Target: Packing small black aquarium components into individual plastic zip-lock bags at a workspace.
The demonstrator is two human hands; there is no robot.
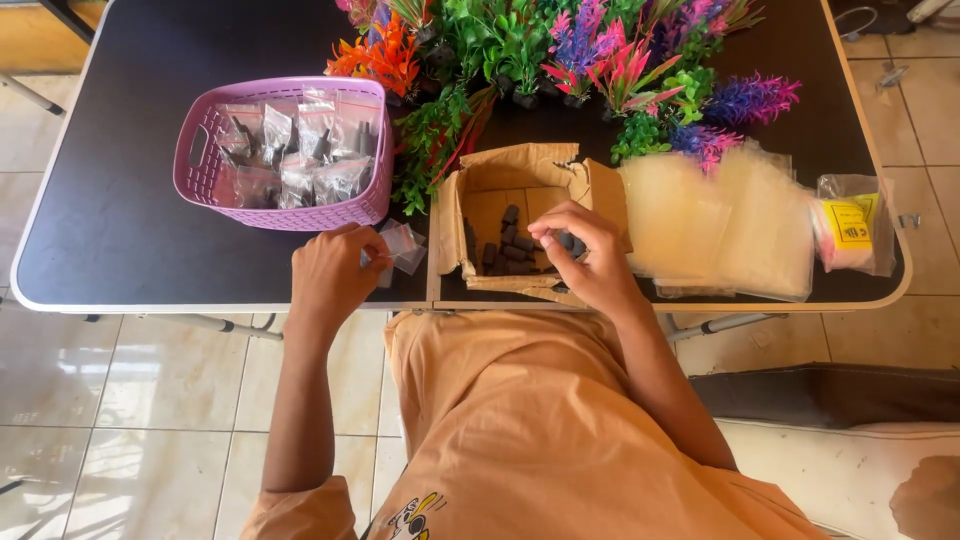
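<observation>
— Orange shirt (540,430) lowest, then both hands at the table (120,240) edge?

— Yes. Left hand (335,275) pinches a small clear bag (402,245); right hand (585,250) grips a dark piece (565,240) over the cardboard box (500,180), more pieces (510,250) inside.

— Around them?

— Purple basket (210,170) of filled bags beyond the left hand, empty bags (720,220) right of the right hand, plastic plants (560,50) behind the box.

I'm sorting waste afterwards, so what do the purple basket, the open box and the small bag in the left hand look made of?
The purple basket looks like moulded plastic: even colour, slotted lattice walls. The open box looks like plain brown cardboard, matt, with torn, ragged flaps. The small bag at the left hand seems thin clear plastic film: see-through and glossy.
</observation>
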